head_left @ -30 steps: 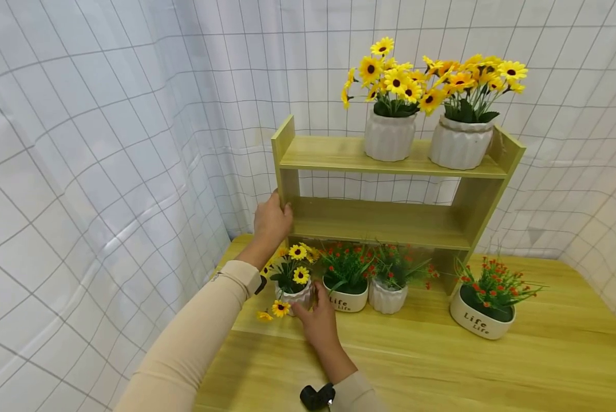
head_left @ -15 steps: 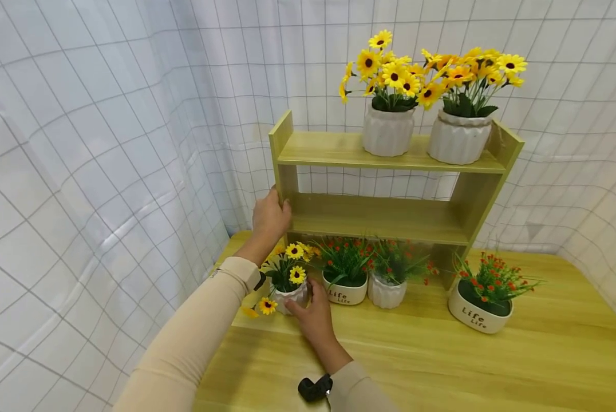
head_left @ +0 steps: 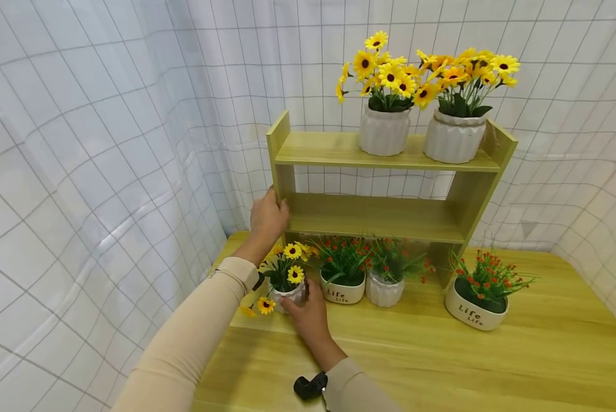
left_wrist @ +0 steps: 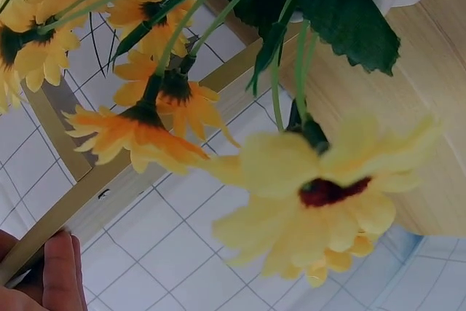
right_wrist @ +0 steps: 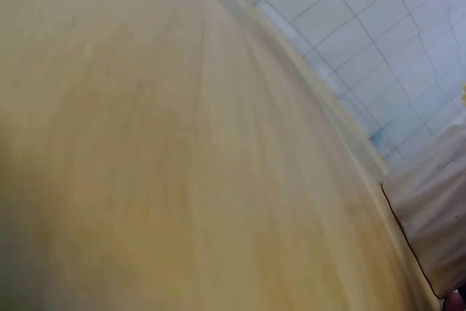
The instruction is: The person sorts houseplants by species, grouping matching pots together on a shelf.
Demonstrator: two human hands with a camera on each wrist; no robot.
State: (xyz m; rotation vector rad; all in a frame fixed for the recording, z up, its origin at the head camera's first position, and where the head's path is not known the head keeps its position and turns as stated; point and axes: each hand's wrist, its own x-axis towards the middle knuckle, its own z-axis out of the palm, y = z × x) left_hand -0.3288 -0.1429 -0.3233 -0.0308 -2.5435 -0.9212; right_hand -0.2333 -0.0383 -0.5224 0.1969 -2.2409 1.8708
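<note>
At the far left we see a white cloth (head_left: 107, 143) with thin gray squares, wavy and a bit shiny. Next to it the table (head_left: 416, 360) begins, flat yellow wood with stripes in it. An arm in a tan sleeve (head_left: 184, 337) reaches up, and the left hand (head_left: 269, 218) grips the side board of the shelf (head_left: 375, 220), thumb in front and fingers around the back edge. The shelf is smooth yellow-green wood with straight edges, and under its top board we can see through to the cloth.

Below that hand, by the shelf's lower left corner, is the flower pot (head_left: 293, 294). It is white with wavy sides, dark leaves and yellow flowers (head_left: 295, 274) with dark middles; some droop low on the left. The right hand (head_left: 308, 319) pinches it between thumb and fingers. We cannot tell if its bottom touches the table.

Just right sits a cream pot (head_left: 342, 294) with "Life" on it and red-dotted grass, then a ribbed pot (head_left: 384, 292). Above, on the top board's right half, stand a white pot (head_left: 384, 133) and a second white pot (head_left: 454, 138), both with yellow blooms. Past a gap sits an oval pot (head_left: 475, 315), turned a little, and the wood runs on to its right.
</note>
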